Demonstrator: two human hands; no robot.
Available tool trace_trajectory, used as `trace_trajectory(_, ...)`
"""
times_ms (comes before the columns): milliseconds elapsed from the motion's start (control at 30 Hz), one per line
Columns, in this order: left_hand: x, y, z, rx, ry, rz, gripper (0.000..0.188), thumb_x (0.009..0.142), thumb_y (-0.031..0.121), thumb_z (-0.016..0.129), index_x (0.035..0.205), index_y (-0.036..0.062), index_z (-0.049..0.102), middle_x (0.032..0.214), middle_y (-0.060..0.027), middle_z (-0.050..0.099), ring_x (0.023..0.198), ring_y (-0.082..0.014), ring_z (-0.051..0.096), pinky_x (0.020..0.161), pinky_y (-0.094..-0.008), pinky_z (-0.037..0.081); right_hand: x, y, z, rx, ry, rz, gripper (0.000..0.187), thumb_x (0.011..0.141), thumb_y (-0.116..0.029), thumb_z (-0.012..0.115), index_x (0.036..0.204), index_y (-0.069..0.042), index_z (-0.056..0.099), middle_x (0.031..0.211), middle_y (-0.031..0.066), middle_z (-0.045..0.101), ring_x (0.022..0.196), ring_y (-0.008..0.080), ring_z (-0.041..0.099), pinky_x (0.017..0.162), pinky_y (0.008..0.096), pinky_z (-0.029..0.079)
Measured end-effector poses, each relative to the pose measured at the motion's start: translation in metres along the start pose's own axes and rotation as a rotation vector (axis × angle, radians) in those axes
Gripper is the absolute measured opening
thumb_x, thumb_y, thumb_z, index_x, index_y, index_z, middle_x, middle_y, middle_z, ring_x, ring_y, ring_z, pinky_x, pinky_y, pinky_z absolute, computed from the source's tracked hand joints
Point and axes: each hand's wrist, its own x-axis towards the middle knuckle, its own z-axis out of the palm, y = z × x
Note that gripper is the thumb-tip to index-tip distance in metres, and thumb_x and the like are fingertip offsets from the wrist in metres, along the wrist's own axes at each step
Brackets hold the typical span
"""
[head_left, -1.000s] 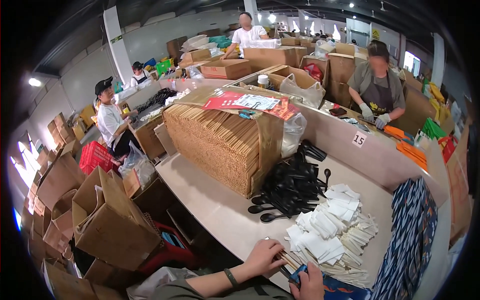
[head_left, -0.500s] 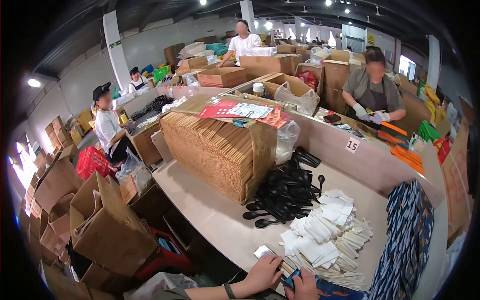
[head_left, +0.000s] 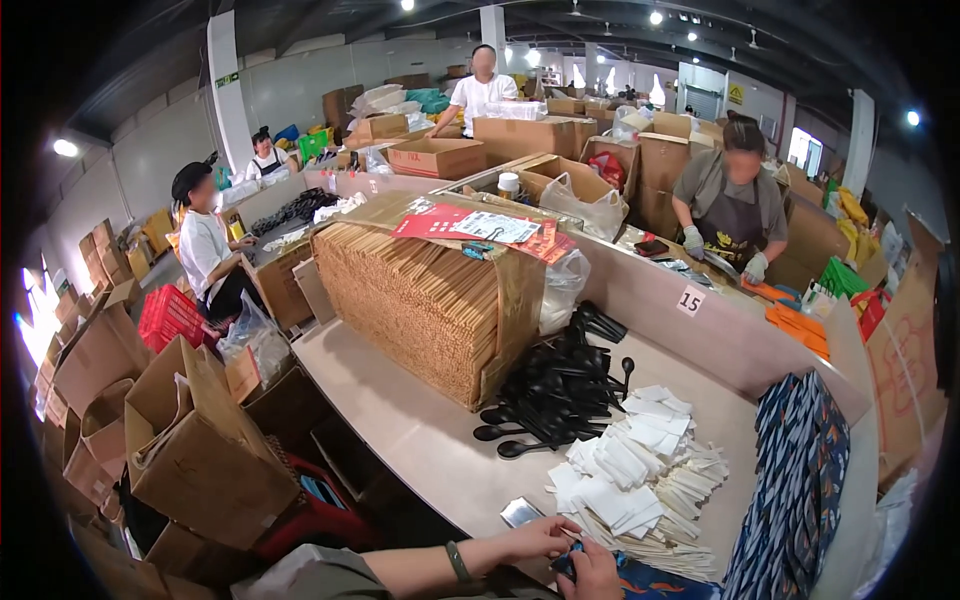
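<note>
Near the table's front edge my two hands meet over a small dark blue packet (head_left: 566,562). My right hand (head_left: 596,574) is closed round it, and most of it is hidden by the fingers. My left hand (head_left: 540,538) pinches at its upper end, fingertips together. Just beyond my left hand lies a small silvery flat piece (head_left: 520,512). Behind my hands is a heap of white folded napkins (head_left: 618,490), with thin pale wrapped sticks (head_left: 690,490) along its right side. Blue packets with an orange pattern (head_left: 660,580) lie flat beside my right hand.
Black plastic spoons (head_left: 560,390) are piled beyond the napkins. A big carton of wooden chopsticks (head_left: 410,310) stands behind them. Patterned blue sleeves (head_left: 790,470) stack along the right partition. Open cartons (head_left: 210,450) crowd the left. A co-worker (head_left: 735,190) works across the partition.
My hands have come closer together, and my left fingers now pinch at the packet. The view has shifted slightly. Across the partition, the co-worker's gloved hands have moved apart.
</note>
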Motion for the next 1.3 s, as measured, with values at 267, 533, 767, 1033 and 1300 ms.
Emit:
trace_trajectory(267, -0.007, 0.030, 0.004, -0.063, -0.125, -0.154, 0.048, 0.097, 0.020, 0.060, 0.141, 0.0078, 0.044, 0.092, 0.0028, 0.054, 0.074, -0.0047, 0.050, 0.070, -0.0208, 0.046, -0.001, -0.018, -0.004, -0.043, 0.043, 0.050, 0.050, 0.076, -0.018, 0.078, 0.120, -0.004, 0.059, 0.117, 0.0205, 0.062, 0.108, 0.0407, 0.058, 0.092, 0.0480, 0.049)
trace_trajectory(533, -0.013, 0.034, 0.015, -0.031, -0.246, -0.074, 0.053, 0.100, 0.025, 0.063, 0.146, 0.0084, 0.041, 0.108, -0.0017, 0.059, 0.095, -0.0067, 0.054, 0.087, -0.0242, 0.046, -0.007, -0.013, -0.006, -0.063, 0.072, -0.002, 0.051, 0.071, -0.015, 0.081, 0.115, -0.001, 0.060, 0.114, 0.0221, 0.062, 0.100, 0.0420, 0.059, 0.087, 0.0500, 0.048)
trace_trajectory(767, -0.077, 0.056, 0.022, 1.188, 0.254, 0.679, 0.063, 0.093, 0.030, 0.069, 0.145, 0.0051, 0.044, 0.115, -0.0163, 0.063, 0.106, -0.0272, 0.064, 0.094, -0.0366, 0.050, 0.009, -0.041, -0.037, -0.070, 0.080, -0.045, 0.040, 0.079, -0.018, 0.074, 0.117, -0.011, 0.064, 0.097, 0.0199, 0.060, 0.088, 0.0407, 0.059, 0.075, 0.0497, 0.049)
trace_trajectory(1033, -0.075, 0.075, 0.000, 1.599, 0.255, 0.685, 0.041, 0.078, 0.024, 0.074, 0.112, 0.0097, 0.056, 0.091, -0.0095, 0.062, 0.082, -0.0310, 0.064, 0.072, -0.0429, 0.051, 0.040, -0.029, -0.136, -0.267, -0.287, -0.101, 0.020, 0.074, -0.024, 0.079, 0.079, -0.008, 0.067, 0.093, 0.0157, 0.057, 0.087, 0.0344, 0.059, 0.068, 0.0414, 0.049)
trace_trajectory(1300, -0.057, 0.027, 0.017, 0.771, -0.046, 0.348, 0.045, 0.079, 0.032, 0.074, 0.110, 0.0035, 0.059, 0.092, -0.0122, 0.065, 0.084, -0.0266, 0.063, 0.078, -0.0376, 0.051, -0.020, 0.094, -0.173, -0.303, 0.024, 0.102, 0.027, 0.063, -0.025, 0.086, 0.073, -0.009, 0.067, 0.112, 0.0164, 0.065, 0.109, 0.0354, 0.059, 0.099, 0.0479, 0.043)
